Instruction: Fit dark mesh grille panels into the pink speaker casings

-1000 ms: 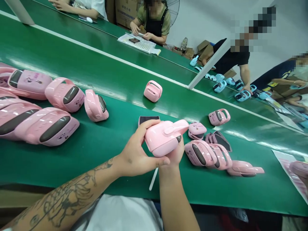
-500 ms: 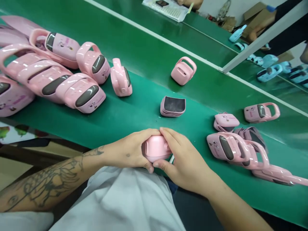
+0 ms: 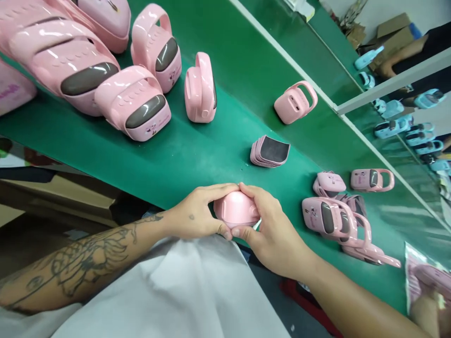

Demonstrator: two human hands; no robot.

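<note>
A rounded pink plastic device [image 3: 237,209] is clasped between both my hands above the green table's near edge, its smooth end facing up. My left hand [image 3: 202,211] wraps its left side, with thumb along the near side. My right hand [image 3: 269,220] closes round the right side, and the fingertips of both hands meet at the far side. The device's underside is hidden. Just beyond my hands stands a stack of curved pink covers [image 3: 275,150] with dark inner faces. Behind it a handled pink device [image 3: 295,104] shows small port-like slots.
Several pink devices with loop handles and dark windows [image 3: 148,111] crowd the left. More pink devices [image 3: 319,216] and covers [image 3: 331,182] lie at right. Another person's hand [image 3: 426,312] is at lower right. A white metal post [image 3: 391,84] and blue devices [image 3: 391,126] are beyond.
My view has turned and shifted, bringing the left-hand devices closer and another person's hand into the lower right. Both my hands keep their hold on the pink device.
</note>
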